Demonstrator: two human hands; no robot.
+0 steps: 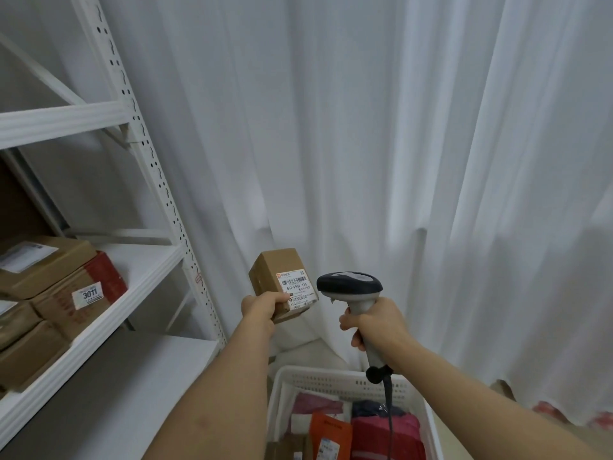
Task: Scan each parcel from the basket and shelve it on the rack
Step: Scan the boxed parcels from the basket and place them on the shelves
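**Q:** While the left hand (pixel 263 305) grips the small brown cardboard parcel (pixel 280 277) by its lower end, thumb lying on the edge of the white barcode label (pixel 298 290), what does the head view show of the scanning step?

**A:** The parcel is held up in the air above the white perforated plastic basket (pixel 348 381), its label turned towards the camera. The right hand (pixel 376 325) is wrapped round the grey handle of the dark-headed corded handheld scanner (pixel 350 287), which sits just beside the parcel, on its right.

**Q:** How is the step best done?

**A:** Judging from this view, tilt the label to face the scanner's window squarely, keep the thumb clear of the bars, and hold both steady. The cord hangs into the basket over the red and orange soft packages (pixel 384 433); it could snag there.

**Q:** And afterwards?

**A:** The white metal rack (pixel 146 260) at left has bare shelf beside its stacked brown cardboard boxes (pixel 46 270).
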